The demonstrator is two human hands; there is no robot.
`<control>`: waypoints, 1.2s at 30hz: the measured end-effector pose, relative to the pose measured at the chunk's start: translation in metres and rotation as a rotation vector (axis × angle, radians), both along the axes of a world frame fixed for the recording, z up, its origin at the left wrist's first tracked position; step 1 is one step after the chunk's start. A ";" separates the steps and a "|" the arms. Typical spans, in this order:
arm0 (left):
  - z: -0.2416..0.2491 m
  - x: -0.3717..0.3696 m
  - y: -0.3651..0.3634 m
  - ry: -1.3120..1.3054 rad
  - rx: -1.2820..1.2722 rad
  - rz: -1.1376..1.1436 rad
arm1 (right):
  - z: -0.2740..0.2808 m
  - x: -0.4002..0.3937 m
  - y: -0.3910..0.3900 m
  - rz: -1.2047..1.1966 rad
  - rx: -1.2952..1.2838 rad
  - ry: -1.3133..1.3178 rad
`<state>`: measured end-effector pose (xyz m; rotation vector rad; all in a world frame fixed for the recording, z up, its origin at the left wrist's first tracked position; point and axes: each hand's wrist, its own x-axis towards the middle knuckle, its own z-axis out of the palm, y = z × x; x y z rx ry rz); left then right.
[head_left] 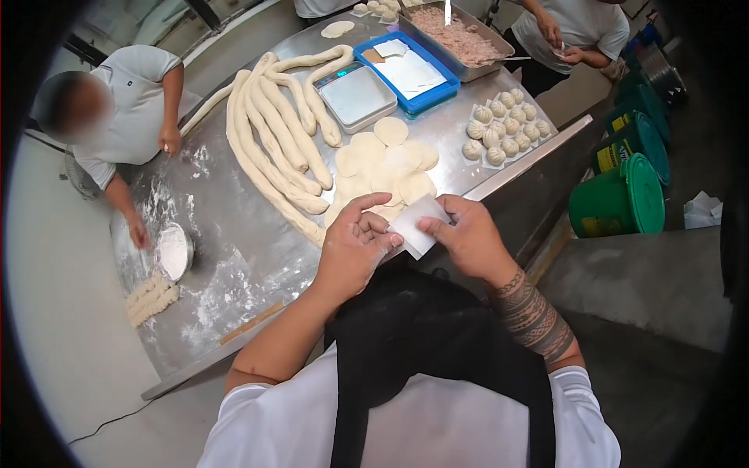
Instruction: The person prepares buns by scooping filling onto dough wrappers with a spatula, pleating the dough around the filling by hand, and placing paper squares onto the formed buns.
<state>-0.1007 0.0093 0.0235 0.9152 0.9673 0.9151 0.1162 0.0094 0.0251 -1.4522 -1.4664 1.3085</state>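
Observation:
Between my hands, just over the table's near edge, is a small stack of square white papers [416, 221]. My right hand [473, 238] is closed on its right side, thumb lying on top. At the left edge of the papers, my left hand [355, 248] pinches with thumb and curled fingers; its index finger stretches out above. Directly beyond my hands lies a spread pile of round, flat dough wrappers [374, 160]. Farther right, several pleated buns [507, 125] sit in rows on white paper.
Long dough ropes [269, 129] lie left of a scale [357, 97] and a blue tray [413, 78]. Behind is a pan of minced filling [452, 35]. One co-worker [140, 101] stands left near a flour bowl [174, 251], another [573, 35] at upper right. Green buckets [616, 199] stand right.

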 end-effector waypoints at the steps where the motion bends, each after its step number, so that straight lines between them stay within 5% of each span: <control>1: 0.002 -0.002 0.001 0.009 0.003 -0.002 | 0.000 0.001 0.000 -0.014 -0.035 0.031; 8: -0.014 -0.010 0.000 -0.021 0.057 0.093 | -0.001 -0.017 -0.003 -0.145 -0.090 0.204; 14: -0.018 -0.018 -0.002 -0.134 -0.067 0.123 | -0.005 -0.017 0.004 -0.162 0.051 0.021; 19: -0.035 -0.026 0.004 -0.270 -0.162 0.307 | -0.001 -0.019 0.008 -0.119 -0.080 0.216; 28: -0.048 -0.027 0.008 -0.172 -0.149 0.218 | 0.008 -0.019 0.010 0.047 0.032 0.025; 34: -0.027 -0.026 0.012 0.323 0.175 0.200 | 0.026 -0.022 0.008 0.125 0.057 -0.074; 36: -0.021 -0.038 0.010 0.130 0.082 0.151 | 0.030 -0.025 0.007 0.140 0.067 -0.087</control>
